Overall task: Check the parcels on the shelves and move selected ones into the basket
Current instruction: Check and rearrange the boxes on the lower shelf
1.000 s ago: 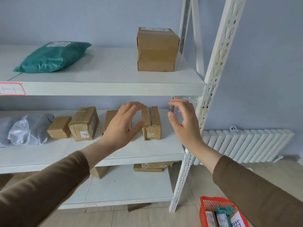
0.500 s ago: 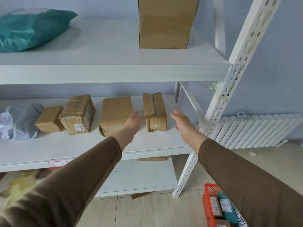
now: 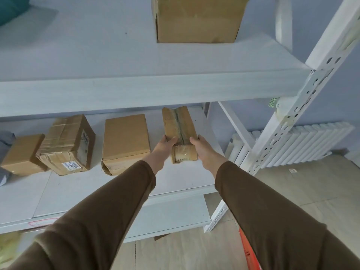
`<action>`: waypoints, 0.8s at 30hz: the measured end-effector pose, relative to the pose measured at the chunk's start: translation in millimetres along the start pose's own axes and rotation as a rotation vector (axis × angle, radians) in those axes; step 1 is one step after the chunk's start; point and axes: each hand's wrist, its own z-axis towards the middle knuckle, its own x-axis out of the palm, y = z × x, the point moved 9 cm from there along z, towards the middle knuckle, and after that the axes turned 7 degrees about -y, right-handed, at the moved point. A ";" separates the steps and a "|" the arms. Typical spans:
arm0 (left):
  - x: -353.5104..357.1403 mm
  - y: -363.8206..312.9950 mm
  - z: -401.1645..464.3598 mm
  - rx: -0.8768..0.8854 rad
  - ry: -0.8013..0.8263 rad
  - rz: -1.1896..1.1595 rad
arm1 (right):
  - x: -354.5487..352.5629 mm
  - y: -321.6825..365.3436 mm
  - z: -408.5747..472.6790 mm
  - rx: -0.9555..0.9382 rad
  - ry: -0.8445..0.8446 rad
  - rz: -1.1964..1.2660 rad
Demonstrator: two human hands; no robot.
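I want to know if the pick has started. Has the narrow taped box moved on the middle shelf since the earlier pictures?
No. The narrow taped box lies beside the flat box as before; only the left hand and right hand have closed onto its sides.

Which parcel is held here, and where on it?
Both hands, left hand and right hand, grip the narrow taped box by its two long sides, near its front end.

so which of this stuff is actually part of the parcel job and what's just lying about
Part of the job:
- narrow taped box, held by left hand and right hand
- plain box
- taped labelled box
- small box
- large box on the upper shelf
- orange basket

Just there:
- radiator
- shelf upright
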 end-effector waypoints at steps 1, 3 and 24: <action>3.1 -0.6 1.0 0.007 0.005 -0.039 | 0.2 -0.3 -0.6 -0.002 -0.006 0.003; 6.4 0.7 -2.0 0.003 -0.004 -0.120 | -1.1 -1.0 -7.4 -0.008 -0.009 0.017; 36.0 -1.2 -286.2 0.759 -0.104 0.098 | -83.7 -62.5 -232.8 0.116 0.260 0.812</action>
